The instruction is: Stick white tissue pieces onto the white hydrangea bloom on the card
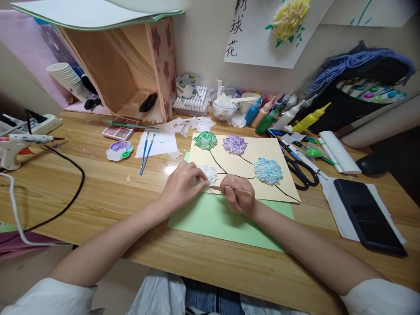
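Observation:
A cream card (pixel 243 164) lies on a green sheet (pixel 226 223). On the card are a green (pixel 205 140), a purple (pixel 235 144) and a light blue textured flower (pixel 268 170), joined by drawn black stems. Near its left edge sits a white textured flower (pixel 207 174). My left hand (pixel 185 183) is at that flower, thumb and fingers pinched at its lower edge; what they pinch is too small to make out. My right hand (pixel 238 194) is closed around a wooden craft stick (pixel 243 193), whose tip points left to the white flower's lower edge.
Paintbrushes (pixel 147 153) and a paint palette (pixel 120 150) lie to the left, with a glue gun (pixel 22 146) and its cord beyond. Paint bottles (pixel 271 121) and a tub of white pulp (pixel 224 108) stand behind. Scissors (pixel 302 174) and a phone (pixel 367 214) are at right.

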Tool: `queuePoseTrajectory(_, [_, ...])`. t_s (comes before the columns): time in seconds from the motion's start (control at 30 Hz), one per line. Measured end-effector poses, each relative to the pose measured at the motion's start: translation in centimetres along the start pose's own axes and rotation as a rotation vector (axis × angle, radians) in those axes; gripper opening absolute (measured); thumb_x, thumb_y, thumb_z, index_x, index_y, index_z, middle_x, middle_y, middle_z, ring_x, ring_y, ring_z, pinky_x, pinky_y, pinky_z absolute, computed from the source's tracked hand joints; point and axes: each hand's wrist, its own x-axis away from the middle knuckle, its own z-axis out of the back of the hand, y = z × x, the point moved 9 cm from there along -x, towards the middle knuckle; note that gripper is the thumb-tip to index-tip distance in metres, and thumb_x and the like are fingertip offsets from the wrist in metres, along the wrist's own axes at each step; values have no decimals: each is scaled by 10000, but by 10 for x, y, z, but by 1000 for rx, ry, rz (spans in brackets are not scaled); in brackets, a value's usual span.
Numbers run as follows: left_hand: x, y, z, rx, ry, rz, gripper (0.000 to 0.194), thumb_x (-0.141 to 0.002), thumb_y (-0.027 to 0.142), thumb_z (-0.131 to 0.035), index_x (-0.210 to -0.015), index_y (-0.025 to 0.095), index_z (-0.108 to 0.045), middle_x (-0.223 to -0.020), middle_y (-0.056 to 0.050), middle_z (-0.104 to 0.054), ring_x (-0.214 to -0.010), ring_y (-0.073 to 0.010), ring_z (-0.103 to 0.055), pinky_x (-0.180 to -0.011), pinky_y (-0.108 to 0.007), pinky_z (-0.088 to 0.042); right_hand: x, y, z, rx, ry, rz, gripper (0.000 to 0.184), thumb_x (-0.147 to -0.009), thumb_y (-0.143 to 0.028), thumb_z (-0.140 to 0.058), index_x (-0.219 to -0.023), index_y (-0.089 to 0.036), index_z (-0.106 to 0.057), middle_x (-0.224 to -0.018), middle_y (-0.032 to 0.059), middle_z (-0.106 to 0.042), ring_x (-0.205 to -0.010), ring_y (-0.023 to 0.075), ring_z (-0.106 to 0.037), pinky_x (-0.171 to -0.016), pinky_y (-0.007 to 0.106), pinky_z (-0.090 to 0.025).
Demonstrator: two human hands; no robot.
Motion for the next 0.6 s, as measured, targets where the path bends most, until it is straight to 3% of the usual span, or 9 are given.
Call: queuePoseTrajectory(0.6, [-5, 5, -6, 18, 25, -86, 69, -826, 259, -641, -788, 208, -668, -785, -16, -597, -835, -194, -502, -710, -316, -408, -1, -1, -4, 88, -3, 26, 163, -889, -84, -380, -829, -207, -470, -590, 3, -540, -498, 136, -484, -470, 252, -404])
